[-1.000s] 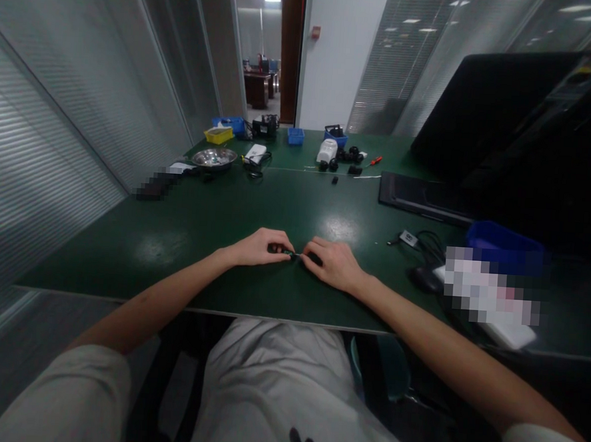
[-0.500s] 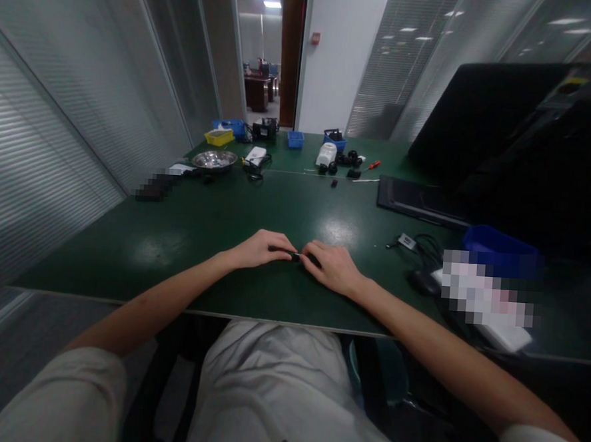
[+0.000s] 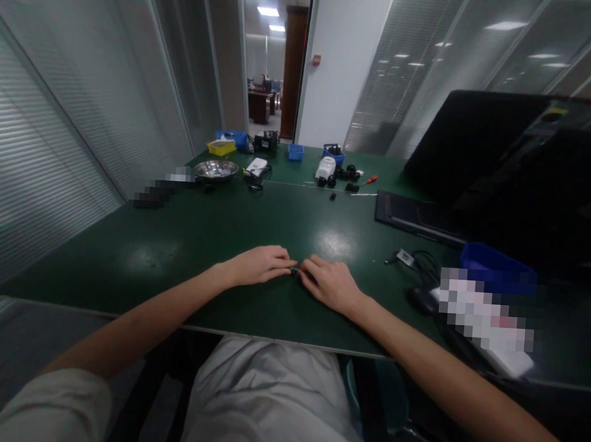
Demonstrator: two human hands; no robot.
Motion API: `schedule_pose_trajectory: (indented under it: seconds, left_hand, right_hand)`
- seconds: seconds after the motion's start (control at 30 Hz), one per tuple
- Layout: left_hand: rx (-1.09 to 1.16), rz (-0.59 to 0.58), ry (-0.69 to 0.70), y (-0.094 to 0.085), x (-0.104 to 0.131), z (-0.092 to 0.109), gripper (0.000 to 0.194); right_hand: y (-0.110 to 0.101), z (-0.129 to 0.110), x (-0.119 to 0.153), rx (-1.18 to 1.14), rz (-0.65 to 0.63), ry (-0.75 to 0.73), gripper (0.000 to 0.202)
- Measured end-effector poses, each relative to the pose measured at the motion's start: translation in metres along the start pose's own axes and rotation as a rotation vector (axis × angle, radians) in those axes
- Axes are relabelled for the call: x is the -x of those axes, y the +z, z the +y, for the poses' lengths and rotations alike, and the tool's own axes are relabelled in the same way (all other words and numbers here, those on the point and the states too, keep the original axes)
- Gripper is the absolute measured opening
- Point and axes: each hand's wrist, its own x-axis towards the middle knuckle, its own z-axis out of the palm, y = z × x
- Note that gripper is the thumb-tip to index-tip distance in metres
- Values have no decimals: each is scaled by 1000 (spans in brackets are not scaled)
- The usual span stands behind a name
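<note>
Both hands meet low over the green table [image 3: 214, 243], close to its front edge. Between their fingertips is a small dark piece [image 3: 294, 271] with a light glint, too small for me to name. My left hand [image 3: 260, 265] comes from the left, thumb and fingers closed at the piece's left side. From the right, my right hand [image 3: 332, 284] has its thumb and curled fingers pinched at the other side. The fingers hide most of the piece.
At the back stand a metal bowl [image 3: 217, 170], a yellow tray [image 3: 221, 148], a small blue tray [image 3: 296, 152] and a red screwdriver [image 3: 371, 179]. To the right are a dark monitor [image 3: 480, 145], a blue bin [image 3: 497, 270], a black mouse [image 3: 422, 299] and a cable with a tag [image 3: 405, 258].
The camera has tilted up a little, so the whole scene sits lower. The left fingers have drawn closer together. Both hands stay at the small dark piece.
</note>
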Motion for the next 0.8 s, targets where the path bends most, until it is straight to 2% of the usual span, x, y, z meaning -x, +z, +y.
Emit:
schedule_pose_trajectory:
  seconds: [0.3, 0.53, 0.8]
  left_hand:
    - [-1, 35, 14, 8, 0, 2, 38]
    - [199, 105, -23, 13, -3, -1, 34]
    - [297, 81, -56, 6, -6, 0, 30]
  right_hand:
    - [3, -4, -1, -15, -5, -17, 32]
    - [7, -1, -2, -68, 9, 10, 31]
    - [6, 0, -1, -57, 4, 4, 31]
